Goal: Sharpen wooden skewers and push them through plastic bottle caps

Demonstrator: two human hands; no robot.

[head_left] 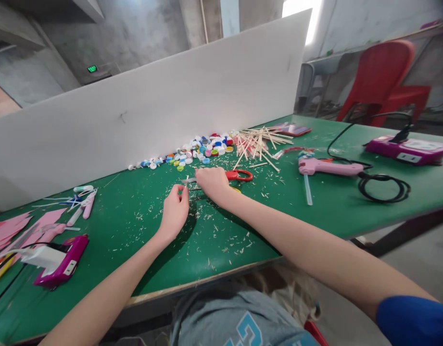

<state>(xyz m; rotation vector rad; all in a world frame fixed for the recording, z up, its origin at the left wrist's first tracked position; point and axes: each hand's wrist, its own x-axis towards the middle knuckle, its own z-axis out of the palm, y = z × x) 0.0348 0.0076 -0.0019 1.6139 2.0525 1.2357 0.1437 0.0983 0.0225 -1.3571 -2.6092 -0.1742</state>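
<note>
My left hand (pixel 175 211) is closed in a pinch on a short, thin pale stick (pixel 187 181), which stands up between thumb and fingertips. My right hand (pixel 212 185) is wrapped over the middle of a pair of red-handled scissors (pixel 245 176). The grey blade end pokes out on its left, close to the stick in my left hand. From under my right wrist a bit of a yellow thing (pixel 236 190) shows; most of it is hidden. Small pale shavings (pixel 214 235) are scattered over the green table (pixel 163 269) around both hands.
Coloured bottle caps (pixel 203 150) and thin wooden sticks (pixel 259 142) lie piled by the white partition (pixel 207 86). Right are a pink glue gun (pixel 329 166), a coiled black cable (pixel 383 188) and a purple power strip (pixel 409 150). Another power strip (pixel 71 259) and pink sheets (pixel 8 230) lie left.
</note>
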